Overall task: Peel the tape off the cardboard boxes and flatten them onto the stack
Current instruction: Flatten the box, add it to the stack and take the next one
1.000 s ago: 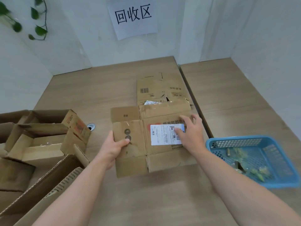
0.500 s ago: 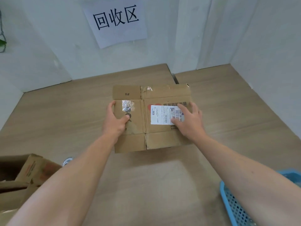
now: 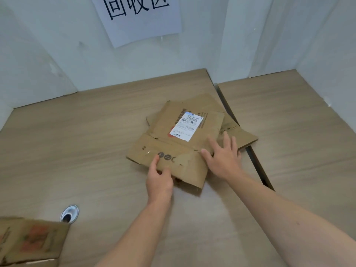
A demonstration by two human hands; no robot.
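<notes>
2 flattened cardboard boxes lie stacked on the wooden surface (image 3: 86,141). The top box (image 3: 185,147), with a white shipping label (image 3: 186,126), sits askew on the lower box (image 3: 241,134). The left hand (image 3: 159,182) grips the top box's near edge, thumb on top and fingers tucked beneath. The right hand (image 3: 223,158) lies flat on the top box, fingers spread wide, holding nothing, just beside the label.

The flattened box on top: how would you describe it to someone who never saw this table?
Under the paper sign on the back wall, flattened cardboard lies on the wooden table over the dark gap. The flattened box is the top piece; it alone shows a white barcode label.
</notes>
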